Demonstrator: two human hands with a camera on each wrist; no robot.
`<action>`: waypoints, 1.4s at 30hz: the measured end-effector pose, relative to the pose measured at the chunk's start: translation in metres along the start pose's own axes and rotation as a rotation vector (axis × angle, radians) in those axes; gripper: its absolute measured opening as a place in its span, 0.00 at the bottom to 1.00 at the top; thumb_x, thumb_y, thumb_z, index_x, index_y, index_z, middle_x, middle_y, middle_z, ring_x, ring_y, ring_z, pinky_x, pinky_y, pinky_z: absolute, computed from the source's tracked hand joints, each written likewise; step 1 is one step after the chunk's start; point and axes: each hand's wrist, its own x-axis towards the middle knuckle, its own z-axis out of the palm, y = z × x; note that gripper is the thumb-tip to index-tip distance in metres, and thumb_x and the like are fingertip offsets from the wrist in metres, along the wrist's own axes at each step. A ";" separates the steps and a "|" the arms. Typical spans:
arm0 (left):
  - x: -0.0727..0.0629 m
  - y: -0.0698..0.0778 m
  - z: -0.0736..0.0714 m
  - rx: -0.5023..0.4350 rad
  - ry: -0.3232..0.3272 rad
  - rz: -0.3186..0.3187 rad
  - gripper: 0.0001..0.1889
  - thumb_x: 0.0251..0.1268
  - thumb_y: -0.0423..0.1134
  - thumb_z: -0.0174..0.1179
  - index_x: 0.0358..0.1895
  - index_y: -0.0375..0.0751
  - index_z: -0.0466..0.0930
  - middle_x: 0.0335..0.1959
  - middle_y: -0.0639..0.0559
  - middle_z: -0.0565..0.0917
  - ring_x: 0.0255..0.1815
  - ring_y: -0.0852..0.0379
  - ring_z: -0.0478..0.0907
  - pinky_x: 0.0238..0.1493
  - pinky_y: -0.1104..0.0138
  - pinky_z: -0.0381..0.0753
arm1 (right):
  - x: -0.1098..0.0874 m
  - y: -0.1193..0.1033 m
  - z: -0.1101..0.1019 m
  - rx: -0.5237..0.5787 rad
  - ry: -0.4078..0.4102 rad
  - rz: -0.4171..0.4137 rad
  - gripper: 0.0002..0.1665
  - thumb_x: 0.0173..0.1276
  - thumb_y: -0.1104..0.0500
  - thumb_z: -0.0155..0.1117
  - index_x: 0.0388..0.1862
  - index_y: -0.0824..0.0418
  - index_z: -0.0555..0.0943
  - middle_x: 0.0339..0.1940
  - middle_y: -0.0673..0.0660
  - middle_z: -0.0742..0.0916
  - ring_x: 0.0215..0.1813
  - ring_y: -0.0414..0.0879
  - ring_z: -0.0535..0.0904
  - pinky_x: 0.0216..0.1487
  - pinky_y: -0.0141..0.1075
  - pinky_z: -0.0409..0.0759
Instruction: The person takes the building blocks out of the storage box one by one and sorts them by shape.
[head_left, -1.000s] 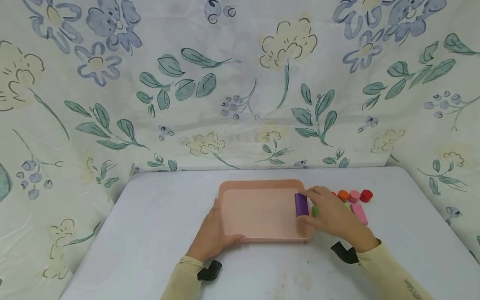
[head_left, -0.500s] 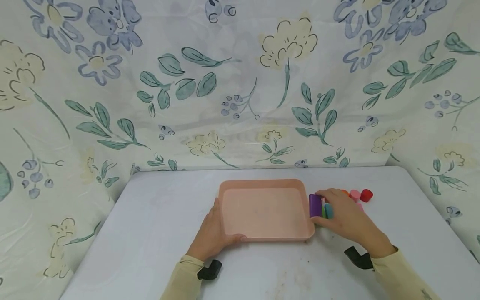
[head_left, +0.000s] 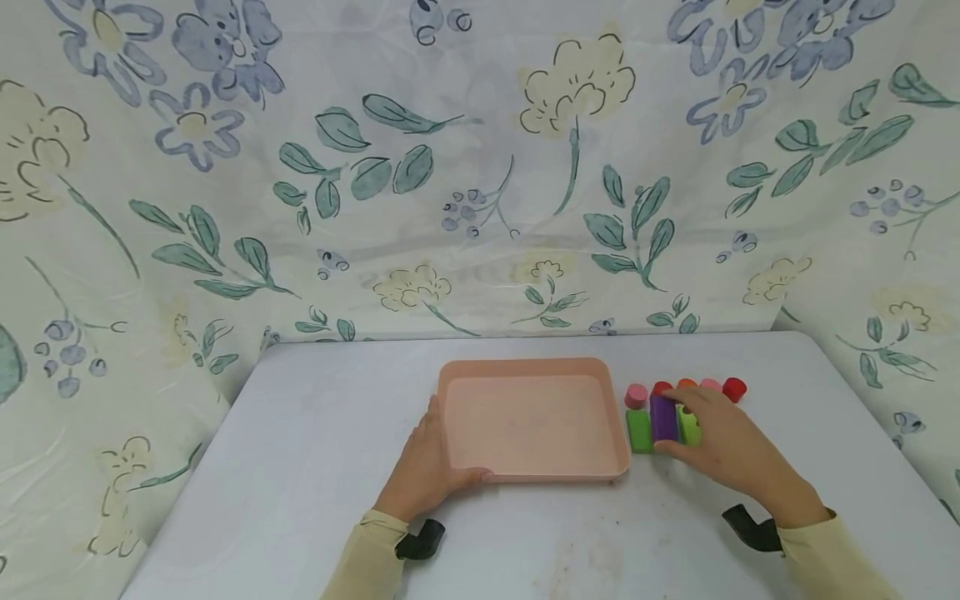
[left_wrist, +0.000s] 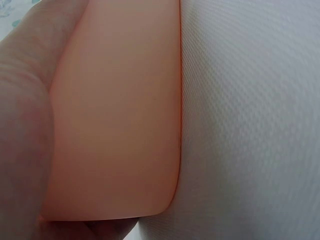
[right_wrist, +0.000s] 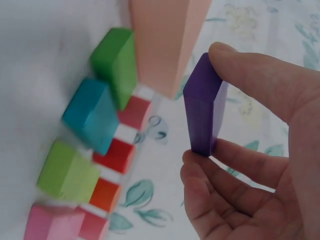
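Observation:
My right hand (head_left: 731,442) pinches a purple block (head_left: 664,419) between thumb and fingertips. In the right wrist view the purple block (right_wrist: 204,105) is held by its two ends, above the row of blocks. That row holds a green block (right_wrist: 115,65), a teal block (right_wrist: 90,115), a lime block (right_wrist: 67,172) and a pink block (right_wrist: 52,222). The teal block is hidden in the head view. My left hand (head_left: 423,454) holds the front left corner of a peach tray (head_left: 525,425), thumb along the front wall and fingers along the left side.
Behind the blocks stands a row of short cylinders: a pink cylinder (head_left: 636,396), a red cylinder (head_left: 661,388), an orange cylinder (head_left: 686,383) and others further right. A white table (head_left: 337,400) carries everything, with a floral cloth (head_left: 480,167) hanging behind.
My right hand has carried the purple block right, from over the tray's right end to above the block row. The left hand and tray have stayed put.

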 end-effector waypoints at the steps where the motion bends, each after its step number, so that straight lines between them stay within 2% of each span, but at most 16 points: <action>1: 0.000 0.000 0.000 0.000 0.001 0.002 0.75 0.38 0.65 0.79 0.80 0.28 0.36 0.80 0.33 0.52 0.76 0.35 0.57 0.74 0.45 0.59 | -0.001 0.003 -0.001 -0.002 -0.003 0.005 0.43 0.55 0.47 0.80 0.64 0.69 0.76 0.55 0.68 0.81 0.52 0.62 0.79 0.47 0.57 0.85; 5: 0.000 0.000 0.000 0.000 0.006 0.010 0.75 0.39 0.65 0.78 0.79 0.26 0.37 0.79 0.31 0.52 0.76 0.33 0.57 0.74 0.43 0.59 | -0.005 0.015 -0.003 -0.032 -0.004 -0.003 0.44 0.55 0.47 0.80 0.64 0.70 0.75 0.54 0.69 0.81 0.52 0.62 0.78 0.47 0.57 0.85; 12: 0.000 0.001 0.000 0.008 0.006 0.011 0.76 0.38 0.66 0.78 0.79 0.26 0.37 0.79 0.31 0.53 0.76 0.33 0.57 0.73 0.43 0.60 | -0.013 0.036 -0.006 -0.036 -0.014 0.002 0.45 0.56 0.46 0.79 0.65 0.71 0.74 0.60 0.75 0.78 0.60 0.71 0.71 0.52 0.64 0.79; 16: 0.000 0.001 0.000 0.009 0.005 0.019 0.75 0.38 0.66 0.78 0.79 0.26 0.37 0.79 0.31 0.53 0.76 0.34 0.58 0.73 0.43 0.60 | -0.017 0.046 -0.007 -0.050 -0.023 0.023 0.46 0.56 0.47 0.80 0.66 0.69 0.73 0.59 0.74 0.78 0.59 0.71 0.72 0.52 0.64 0.79; 25: 0.000 0.000 -0.001 0.005 -0.010 0.004 0.75 0.39 0.66 0.77 0.79 0.26 0.36 0.80 0.32 0.51 0.77 0.34 0.56 0.74 0.43 0.58 | -0.020 0.062 -0.012 -0.084 -0.021 0.032 0.45 0.55 0.48 0.80 0.65 0.72 0.73 0.52 0.72 0.80 0.50 0.63 0.77 0.48 0.58 0.83; 34: 0.000 0.000 -0.001 0.012 -0.002 0.006 0.74 0.40 0.65 0.78 0.79 0.26 0.37 0.79 0.30 0.50 0.77 0.33 0.55 0.74 0.41 0.56 | -0.020 0.072 -0.013 -0.114 -0.038 0.058 0.46 0.56 0.50 0.80 0.65 0.74 0.72 0.55 0.76 0.78 0.52 0.67 0.76 0.50 0.61 0.81; 42: 0.000 0.000 -0.001 -0.008 -0.004 0.003 0.76 0.38 0.65 0.79 0.80 0.29 0.36 0.80 0.34 0.51 0.77 0.35 0.56 0.74 0.42 0.56 | -0.019 0.083 -0.016 -0.124 -0.053 0.080 0.46 0.55 0.49 0.80 0.64 0.75 0.72 0.58 0.78 0.76 0.54 0.70 0.75 0.51 0.63 0.80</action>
